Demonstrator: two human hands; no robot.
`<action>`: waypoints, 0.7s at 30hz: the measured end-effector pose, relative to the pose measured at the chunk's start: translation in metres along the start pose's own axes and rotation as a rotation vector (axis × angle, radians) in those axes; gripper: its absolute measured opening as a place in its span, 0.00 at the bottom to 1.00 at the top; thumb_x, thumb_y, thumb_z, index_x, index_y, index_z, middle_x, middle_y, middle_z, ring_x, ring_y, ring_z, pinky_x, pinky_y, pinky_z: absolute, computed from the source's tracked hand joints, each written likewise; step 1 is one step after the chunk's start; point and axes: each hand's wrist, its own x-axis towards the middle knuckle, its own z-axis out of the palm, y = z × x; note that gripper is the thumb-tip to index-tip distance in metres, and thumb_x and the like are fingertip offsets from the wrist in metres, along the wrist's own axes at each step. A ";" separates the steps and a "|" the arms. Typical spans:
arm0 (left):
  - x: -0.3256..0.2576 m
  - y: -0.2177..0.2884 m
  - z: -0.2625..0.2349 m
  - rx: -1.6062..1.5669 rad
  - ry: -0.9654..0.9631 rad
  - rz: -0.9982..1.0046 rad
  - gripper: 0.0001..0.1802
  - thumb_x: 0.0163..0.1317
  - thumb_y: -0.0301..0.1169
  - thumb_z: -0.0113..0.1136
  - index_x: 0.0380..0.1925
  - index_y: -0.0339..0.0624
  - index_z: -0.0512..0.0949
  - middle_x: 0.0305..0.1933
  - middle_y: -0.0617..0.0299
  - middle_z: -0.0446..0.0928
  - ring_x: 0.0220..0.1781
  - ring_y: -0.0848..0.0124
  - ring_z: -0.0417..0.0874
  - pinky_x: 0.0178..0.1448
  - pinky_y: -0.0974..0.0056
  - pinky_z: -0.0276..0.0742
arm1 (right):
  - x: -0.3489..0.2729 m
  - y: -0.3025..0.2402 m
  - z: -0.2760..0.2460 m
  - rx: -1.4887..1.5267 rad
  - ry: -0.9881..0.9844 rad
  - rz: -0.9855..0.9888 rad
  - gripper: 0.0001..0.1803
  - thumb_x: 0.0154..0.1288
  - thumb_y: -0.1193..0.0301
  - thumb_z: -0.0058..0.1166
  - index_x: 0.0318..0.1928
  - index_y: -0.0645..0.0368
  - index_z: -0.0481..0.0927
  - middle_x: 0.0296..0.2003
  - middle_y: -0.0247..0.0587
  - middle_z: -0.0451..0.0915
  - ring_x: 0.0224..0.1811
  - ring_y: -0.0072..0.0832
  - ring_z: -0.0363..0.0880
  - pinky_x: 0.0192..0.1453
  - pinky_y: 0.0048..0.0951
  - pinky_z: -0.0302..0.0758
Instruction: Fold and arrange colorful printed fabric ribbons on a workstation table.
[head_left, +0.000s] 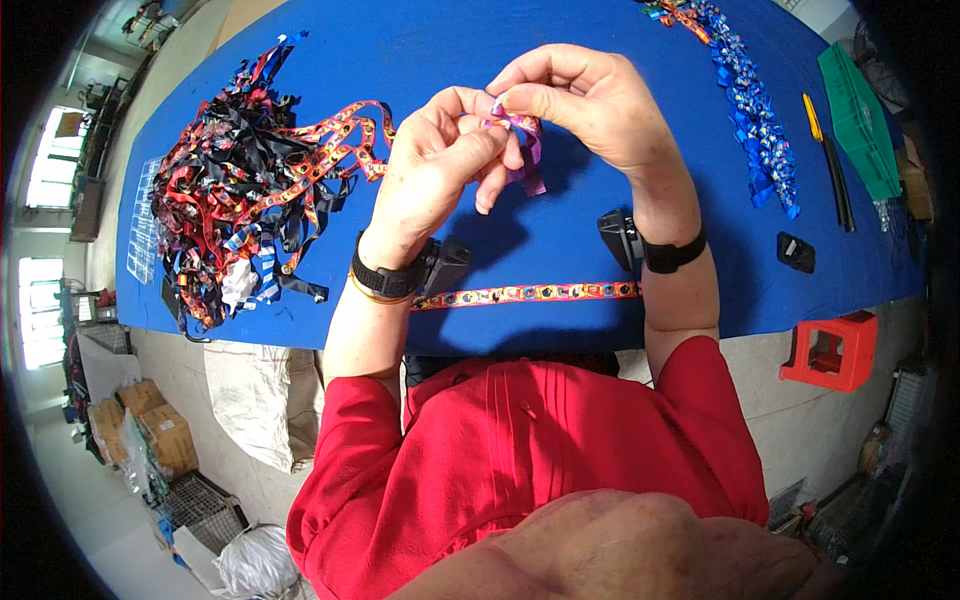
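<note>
On the floor past your worktop's (450, 40) left edge, brown boxes (165, 440) are stacked. Inside that edge lies a clear grid (143, 225), partly under the heap (225, 165) of ribbons, mostly black and red with some blue-and-white stripes, which fills the left end down to the near left corner. On the floor below the near edge, a white sack (260, 400) stands to the right of that corner. Orange-red loops (330, 135) trail from the heap toward your left hand (425, 165).

That hand is raised over the middle of the worktop, thumb and forefinger closed on the purple ribbon (531, 160), the other fingers loosely curled. Along the near edge below, a patterned strip (530, 294) lies flat, running out of sight at your forearms. The purple ribbon is held up clear of the worktop, bent over at the top, its tail hanging down. Your right hand (590, 100) pinches its upper end between thumb and forefinger.

Farther right, a blue bundle (755, 120) of ribbons runs down from the far edge. Next come a black gadget (796, 252), nearer you, and a yellow-and-black tool (812, 118); a red stool (850, 370) stands on the floor beyond the near right corner. A green tray (855, 120) lies along the right edge.
</note>
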 end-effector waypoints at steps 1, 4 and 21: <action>-0.001 0.000 -0.001 -0.042 -0.004 -0.007 0.08 0.70 0.25 0.56 0.43 0.33 0.70 0.30 0.52 0.81 0.17 0.75 0.75 0.21 0.73 0.70 | 0.000 0.000 0.002 -0.018 0.016 -0.017 0.08 0.69 0.75 0.60 0.45 0.66 0.84 0.36 0.37 0.85 0.37 0.18 0.83 0.44 0.19 0.80; -0.002 0.000 -0.002 -0.059 -0.009 -0.008 0.09 0.69 0.26 0.58 0.43 0.32 0.70 0.30 0.53 0.81 0.17 0.75 0.75 0.22 0.73 0.70 | 0.000 0.004 0.005 -0.079 0.035 -0.061 0.08 0.69 0.73 0.61 0.44 0.65 0.86 0.35 0.37 0.87 0.34 0.20 0.83 0.42 0.21 0.81; -0.003 -0.006 -0.001 0.112 0.013 0.072 0.07 0.70 0.29 0.61 0.39 0.40 0.72 0.27 0.61 0.82 0.15 0.83 0.69 0.16 0.76 0.58 | 0.007 0.022 -0.009 0.024 -0.162 0.154 0.17 0.74 0.61 0.56 0.43 0.66 0.84 0.32 0.37 0.85 0.38 0.20 0.82 0.42 0.23 0.78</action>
